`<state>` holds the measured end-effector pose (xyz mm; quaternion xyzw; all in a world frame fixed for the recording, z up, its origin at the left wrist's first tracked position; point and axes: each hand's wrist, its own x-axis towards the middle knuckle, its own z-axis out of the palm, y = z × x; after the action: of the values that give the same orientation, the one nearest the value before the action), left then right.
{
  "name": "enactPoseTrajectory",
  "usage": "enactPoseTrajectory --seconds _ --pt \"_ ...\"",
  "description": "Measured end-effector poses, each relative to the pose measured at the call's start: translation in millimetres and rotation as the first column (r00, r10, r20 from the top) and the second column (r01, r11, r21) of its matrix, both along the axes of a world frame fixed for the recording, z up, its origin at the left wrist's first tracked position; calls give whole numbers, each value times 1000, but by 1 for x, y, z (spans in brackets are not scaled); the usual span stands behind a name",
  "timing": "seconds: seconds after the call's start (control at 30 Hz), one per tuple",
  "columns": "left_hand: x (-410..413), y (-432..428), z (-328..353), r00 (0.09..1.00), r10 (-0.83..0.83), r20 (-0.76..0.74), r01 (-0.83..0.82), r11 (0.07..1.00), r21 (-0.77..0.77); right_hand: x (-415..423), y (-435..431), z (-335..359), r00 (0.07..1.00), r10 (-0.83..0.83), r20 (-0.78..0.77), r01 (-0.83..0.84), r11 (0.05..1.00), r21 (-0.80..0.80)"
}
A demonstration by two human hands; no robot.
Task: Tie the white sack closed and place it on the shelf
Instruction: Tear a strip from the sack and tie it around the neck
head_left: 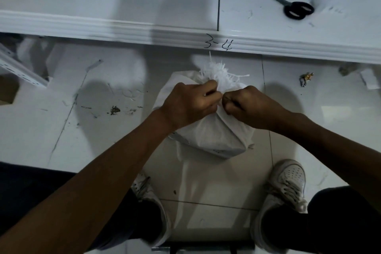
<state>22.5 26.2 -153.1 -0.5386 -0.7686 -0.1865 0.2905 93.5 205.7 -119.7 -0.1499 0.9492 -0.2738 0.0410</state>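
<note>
Centre of the frame, the sack (214, 136) sits on the floor between the feet. The left hand (189, 105) and right hand (249, 107) both pinch its gathered neck. Soft woven cloth, probably weighty; grip below the frayed top.

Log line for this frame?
stage: tying; left hand: grips sack neck; right hand: grips sack neck; white sack: on floor; shelf: scissors on it

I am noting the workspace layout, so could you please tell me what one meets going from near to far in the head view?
White shoes → white sack, its neck gripped by the left hand and right hand → shelf edge marked 3-4 → scissors.
</note>
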Motion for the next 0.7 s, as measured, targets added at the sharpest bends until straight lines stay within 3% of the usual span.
enactPoseTrajectory --seconds 0.23,0.47,0.7 --pt "-14 -18 -1 998 -8 56 13 995 -102 3 5 -4 1000 3 -29 -2 999 45" --pt "-19 -24 6 999 -8 -44 -1 983 -182 3 9 -7 1000 -14 2 14 999 49" --pt "-22 -31 -8 993 12 114 -3 997 -77 7 5 -3 999 -46 12 46 998 -44"
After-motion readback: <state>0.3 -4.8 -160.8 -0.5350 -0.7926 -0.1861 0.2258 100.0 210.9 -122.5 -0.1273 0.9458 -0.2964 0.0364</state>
